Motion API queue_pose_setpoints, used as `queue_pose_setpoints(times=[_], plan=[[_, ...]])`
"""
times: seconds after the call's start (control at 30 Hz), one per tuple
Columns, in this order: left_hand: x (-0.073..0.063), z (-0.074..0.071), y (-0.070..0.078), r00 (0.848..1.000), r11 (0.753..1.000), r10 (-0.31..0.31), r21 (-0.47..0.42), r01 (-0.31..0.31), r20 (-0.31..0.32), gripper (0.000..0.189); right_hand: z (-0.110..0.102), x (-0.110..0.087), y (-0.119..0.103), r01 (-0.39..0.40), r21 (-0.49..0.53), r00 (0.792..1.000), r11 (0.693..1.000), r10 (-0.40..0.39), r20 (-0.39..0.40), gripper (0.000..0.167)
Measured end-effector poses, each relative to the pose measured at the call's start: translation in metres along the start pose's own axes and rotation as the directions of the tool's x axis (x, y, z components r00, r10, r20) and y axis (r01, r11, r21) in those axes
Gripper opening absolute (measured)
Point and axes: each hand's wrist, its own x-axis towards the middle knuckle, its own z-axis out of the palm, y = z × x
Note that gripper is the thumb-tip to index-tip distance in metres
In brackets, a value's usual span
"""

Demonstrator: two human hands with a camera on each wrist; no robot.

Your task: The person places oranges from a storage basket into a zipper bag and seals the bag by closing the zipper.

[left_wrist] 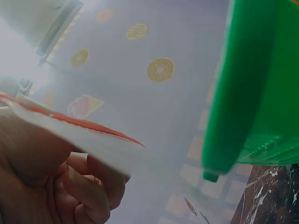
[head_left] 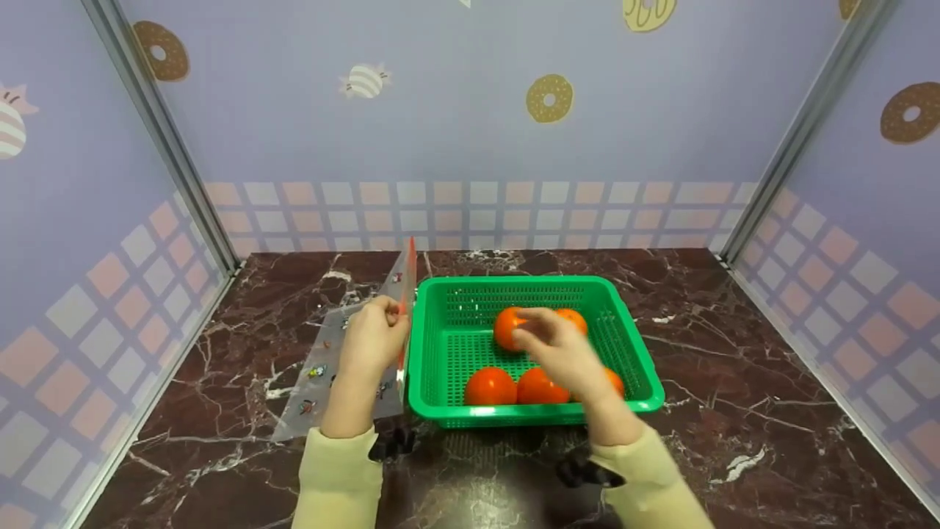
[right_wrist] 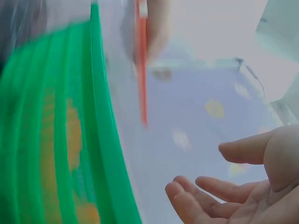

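Note:
My left hand (head_left: 376, 332) grips the top of a clear plastic zip bag (head_left: 316, 382) by its orange-red edge strip (head_left: 412, 275). Small coloured figures are printed on the bag, which stands half-raised along the left side of a green plastic basket (head_left: 646, 360). Inside the basket sit several shiny orange-red tomatoes (head_left: 490, 387), some at the front wall and others farther back. Over them hovers my right hand (head_left: 562, 353), partly covering the tomatoes. The right wrist view shows its thumb and fingers (right_wrist: 224, 189) apart, with nothing between them.
The basket stands on a dark red marbled tabletop (head_left: 734, 411). Lilac walls (head_left: 455, 132) with doughnut pictures and a pink-and-white checked band enclose the back and both sides. Metal corner posts (head_left: 158, 125) rise at the back.

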Motion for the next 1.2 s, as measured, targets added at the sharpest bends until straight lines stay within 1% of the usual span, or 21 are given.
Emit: queue_pose_setpoints(times=[0.13, 0.2, 0.27, 0.37, 0.43, 0.57, 0.63, 0.7, 0.8, 0.87, 1.0, 1.1, 1.13, 1.2], plan=[[-0.001, 0.004, 0.007, 1.0, 0.999, 0.016, 0.029, -0.016, 0.008, 0.028, 0.04, 0.012, -0.013, -0.065, 0.135, 0.993, 0.989, 0.05, 0.111, 0.042], [-0.002, 0.006, 0.01, 1.0, 0.999, 0.023, 0.038, -0.024, 0.015, 0.031, 0.056, 0.017, -0.019, -0.105, 0.175, 0.984, 0.979, 0.078, 0.159, 0.046], [-0.003, 0.007, 0.012, 0.999, 0.999, 0.023, 0.044, -0.024, 0.023, 0.032, 0.068, 0.023, -0.025, -0.146, 0.192, 0.975, 0.97, 0.109, 0.192, 0.05], [-0.005, 0.007, 0.015, 0.999, 0.998, 0.02, 0.053, -0.022, 0.04, 0.033, 0.082, 0.031, -0.033, -0.203, 0.2, 0.961, 0.959, 0.155, 0.231, 0.054], [-0.007, 0.006, 0.017, 0.999, 0.997, 0.024, 0.066, -0.027, 0.047, 0.033, 0.088, 0.037, -0.037, -0.233, 0.211, 0.953, 0.949, 0.18, 0.245, 0.054], [-0.01, 0.004, 0.02, 0.997, 0.996, 0.038, 0.083, -0.043, 0.07, 0.033, 0.096, 0.048, -0.043, -0.264, 0.232, 0.947, 0.936, 0.206, 0.247, 0.048], [-0.011, 0.004, 0.022, 0.996, 0.994, 0.05, 0.092, -0.057, 0.077, 0.032, 0.097, 0.052, -0.045, -0.269, 0.216, 0.947, 0.939, 0.216, 0.239, 0.043], [-0.014, 0.004, 0.023, 0.994, 0.992, 0.068, 0.101, -0.076, 0.082, 0.031, 0.098, 0.056, -0.045, -0.269, 0.183, 0.947, 0.946, 0.225, 0.231, 0.035], [-0.017, 0.005, 0.025, 0.993, 0.983, 0.094, 0.15, -0.103, 0.064, 0.028, 0.099, 0.06, -0.043, -0.258, 0.111, 0.949, 0.96, 0.231, 0.214, 0.022], [-0.019, 0.006, 0.026, 0.994, 0.975, 0.094, 0.198, -0.101, 0.048, 0.027, 0.099, 0.062, -0.042, -0.238, 0.065, 0.954, 0.969, 0.22, 0.204, 0.018], [-0.02, 0.011, 0.026, 0.998, 0.96, 0.063, 0.272, -0.069, 0.029, 0.028, 0.101, 0.064, -0.042, -0.197, -0.011, 0.96, 0.98, 0.195, 0.199, 0.017], [-0.019, 0.013, 0.025, 0.999, 0.958, 0.047, 0.284, -0.05, 0.018, 0.026, 0.101, 0.065, -0.043, -0.174, -0.068, 0.962, 0.982, 0.184, 0.2, 0.02], [-0.019, 0.012, 0.024, 0.999, 0.958, 0.051, 0.283, -0.049, 0.002, 0.024, 0.1, 0.066, -0.043, -0.167, -0.086, 0.963, 0.982, 0.181, 0.2, 0.023], [-0.019, 0.01, 0.022, 0.996, 0.961, 0.062, 0.272, -0.044, -0.057, 0.02, 0.098, 0.067, -0.043, -0.156, -0.133, 0.963, 0.979, 0.18, 0.199, 0.03]])
